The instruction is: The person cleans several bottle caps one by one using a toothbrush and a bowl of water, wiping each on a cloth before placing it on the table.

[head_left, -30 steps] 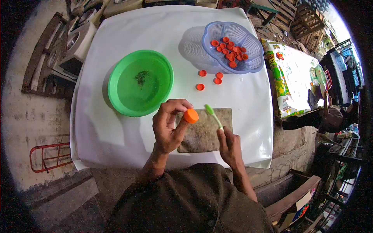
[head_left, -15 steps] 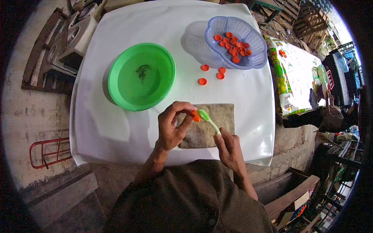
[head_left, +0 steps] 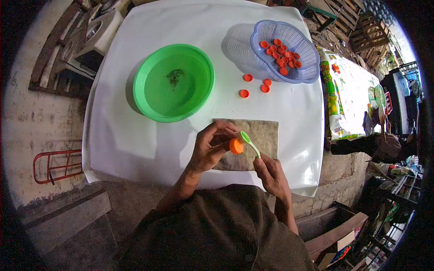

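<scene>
Green basin (head_left: pixel 173 83), table's (head_left: pixel 117 135) left half: water, tippable. Left hand (head_left: pixel 210 149), near edge: fingers pinch orange cap (head_left: pixel 236 146); wet, may slip. Right hand (head_left: pixel 270 171): closed around green toothbrush (head_left: pixel 249 142), bristles at cap. Lavender basket (head_left: pixel 285 52), far right corner.

daylight, bright and even on white table (head_left: pixel 135 135). hard glare on patterned cloth (head_left: pixel 352 90) at right, detail washed out. basket (head_left: pixel 289 45) and green basin (head_left: pixel 174 81) cast soft shadows to their left. strong fisheye bend, black vignette at corners. centre sharp, edges smeared, lower frame dim.
</scene>
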Motion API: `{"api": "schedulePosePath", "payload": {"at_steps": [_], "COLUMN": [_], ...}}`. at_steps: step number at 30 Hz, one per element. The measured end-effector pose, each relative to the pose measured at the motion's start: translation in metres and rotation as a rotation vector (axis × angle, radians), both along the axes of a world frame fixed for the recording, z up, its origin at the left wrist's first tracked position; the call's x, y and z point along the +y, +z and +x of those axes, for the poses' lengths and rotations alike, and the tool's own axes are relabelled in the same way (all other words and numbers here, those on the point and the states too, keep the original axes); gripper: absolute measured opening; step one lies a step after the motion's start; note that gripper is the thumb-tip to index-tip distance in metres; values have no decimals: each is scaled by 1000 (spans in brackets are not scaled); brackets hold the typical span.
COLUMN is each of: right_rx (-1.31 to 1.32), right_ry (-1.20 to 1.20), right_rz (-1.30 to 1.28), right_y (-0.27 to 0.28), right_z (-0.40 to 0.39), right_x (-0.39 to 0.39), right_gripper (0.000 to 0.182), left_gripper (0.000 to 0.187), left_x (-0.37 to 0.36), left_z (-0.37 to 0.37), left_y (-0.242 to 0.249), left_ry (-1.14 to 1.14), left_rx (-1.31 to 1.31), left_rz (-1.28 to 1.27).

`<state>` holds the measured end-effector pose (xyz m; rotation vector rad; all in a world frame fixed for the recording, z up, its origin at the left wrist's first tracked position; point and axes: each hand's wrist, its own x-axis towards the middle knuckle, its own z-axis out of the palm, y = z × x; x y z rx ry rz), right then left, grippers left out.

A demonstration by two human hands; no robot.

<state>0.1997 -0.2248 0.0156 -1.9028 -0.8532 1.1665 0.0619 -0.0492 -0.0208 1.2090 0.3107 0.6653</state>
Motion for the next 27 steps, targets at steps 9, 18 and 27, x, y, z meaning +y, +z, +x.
{"api": "schedulePosePath", "payload": {"at_steps": [9, 18, 27], "right_rx": [353, 288, 159], "right_ry": [-175, -173, -278], "right_rz": [247, 231, 256], "right_y": [-24, -19, -58], "right_z": [12, 2, 13], "right_x": [0, 46, 55], "right_gripper": [26, 34, 36], "left_gripper": [19, 20, 31], "left_x": [6, -7, 15], "left_z": [6, 9, 2], "left_y": [-13, -29, -45], "left_ry": [159, 66, 317], "left_rx": [-34, 127, 804], "left_rz": [-31, 464, 968]}}
